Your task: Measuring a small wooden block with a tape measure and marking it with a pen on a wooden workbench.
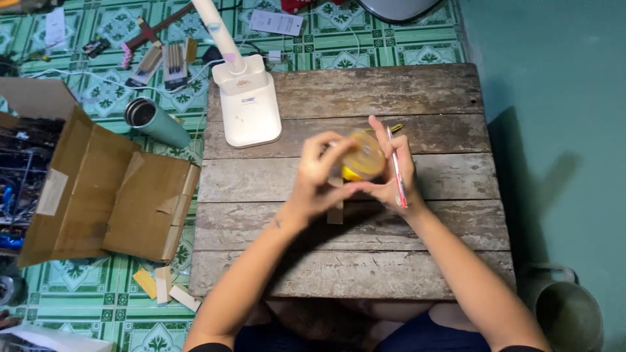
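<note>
Over the middle of a weathered wooden table (417,91), both my hands hold a yellowish roll of tape (365,155). My left hand (319,179) grips the roll's left side, with a strip of tape (335,212) hanging down from it. My right hand (391,173) supports the roll from the right and also clamps a thin red-and-white pen (396,171) between its fingers. A yellow thing (351,175) shows just under the roll, partly hidden by my fingers.
A white desk lamp base (248,104) stands at the table's back left. On the tiled floor to the left lie an open cardboard box (111,195), a teal tumbler (156,122), tools and wood scraps (166,287). A metal bucket (567,313) sits at lower right.
</note>
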